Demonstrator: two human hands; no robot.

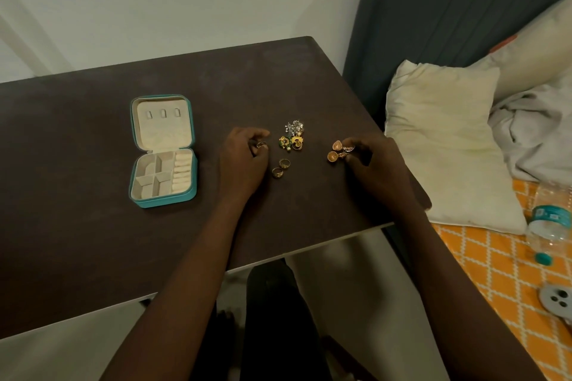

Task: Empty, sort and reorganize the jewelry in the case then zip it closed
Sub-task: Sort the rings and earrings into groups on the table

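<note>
A teal jewelry case (163,150) lies open on the dark table (93,241), its cream compartments bare. To its right sits a small pile of jewelry (292,134): silver pieces, green-and-gold earrings, a gold ring. Two gold rings (280,168) lie just below the pile. My left hand (244,158) rests left of the pile and pinches a gold ring (262,145) in curled fingers. My right hand (374,164) is to the right of the pile and pinches a pair of gold dome earrings (335,150) plus a small silver piece (349,149).
A bed with an orange patterned sheet (495,272) adjoins the table's right edge. On it lie a cream pillow (445,139), a plastic water bottle (548,226) and a grey round object (557,300). A white wall stands behind the table.
</note>
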